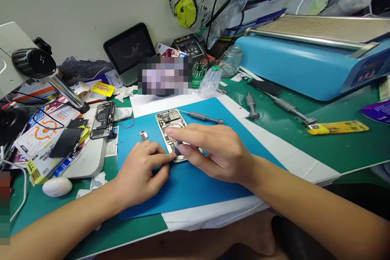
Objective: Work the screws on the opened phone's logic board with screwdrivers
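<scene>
An opened smartphone [166, 118] lies on the blue mat [195, 195], its inner parts bare. My right hand [217, 150] is closed around a small screwdriver [178, 145] with a dark grey handle, held over the phone's lower part; its tip is hidden. On the phone's lower left edge rests the index finger of my left hand [146, 170], the other fingers curled, steadying it. A small metal part [144, 134] lies left of the phone. Another slim grey screwdriver [202, 118] lies on the mat beyond my right hand.
A removed phone screen assembly [103, 120] sits at left, near a white earbud case [57, 187] and stacked boxes. A microscope arm [68, 91] stands there. At back are a bit holder [199, 74] and smart display [129, 50]; at right, a blue machine [289, 65] and yellow cutter [338, 127].
</scene>
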Motion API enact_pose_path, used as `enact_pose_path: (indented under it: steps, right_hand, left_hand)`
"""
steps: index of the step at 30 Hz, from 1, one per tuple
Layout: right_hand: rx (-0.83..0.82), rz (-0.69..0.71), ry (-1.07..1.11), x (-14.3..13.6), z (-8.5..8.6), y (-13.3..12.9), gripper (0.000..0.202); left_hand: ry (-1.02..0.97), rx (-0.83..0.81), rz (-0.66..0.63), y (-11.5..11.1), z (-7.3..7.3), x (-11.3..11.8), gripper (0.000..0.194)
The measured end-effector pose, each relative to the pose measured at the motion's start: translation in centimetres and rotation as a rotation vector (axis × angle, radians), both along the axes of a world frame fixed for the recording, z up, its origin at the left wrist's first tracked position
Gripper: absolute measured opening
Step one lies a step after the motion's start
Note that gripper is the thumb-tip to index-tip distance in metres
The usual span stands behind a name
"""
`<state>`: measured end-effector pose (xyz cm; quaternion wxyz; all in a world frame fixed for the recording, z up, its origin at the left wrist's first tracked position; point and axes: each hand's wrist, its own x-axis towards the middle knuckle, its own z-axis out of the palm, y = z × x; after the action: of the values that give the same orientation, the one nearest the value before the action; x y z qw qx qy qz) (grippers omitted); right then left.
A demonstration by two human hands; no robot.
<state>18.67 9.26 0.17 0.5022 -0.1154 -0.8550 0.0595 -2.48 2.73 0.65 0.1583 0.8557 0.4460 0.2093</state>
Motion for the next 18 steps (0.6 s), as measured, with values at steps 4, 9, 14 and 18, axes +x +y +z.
enact_pose_path:
  steps: [4, 9, 14, 18]
  right_hand:
    - [0.012, -0.017, 0.014, -0.1, 0.0, 0.0, 0.035]
    - [-0.005, -0.02, 0.024, -0.2, -0.3, -0.2, 0.047]
    - [-0.071, -0.151, 0.227, 0.0, -0.7, 0.5, 0.045]
    - [-0.152, -0.24, 0.301, 0.1, -0.8, 1.7, 0.042]
  left_hand:
    - [0.004, -0.001, 0.008, 0.1, 0.0, 0.0, 0.027]
    - [-0.016, 0.023, 0.001, 0.1, -0.2, -0.1, 0.027]
    - [-0.035, 0.091, 0.004, 0.1, -0.3, -0.1, 0.028]
    - [0.096, 0.278, -0.059, -0.2, 0.1, -0.1, 0.028]
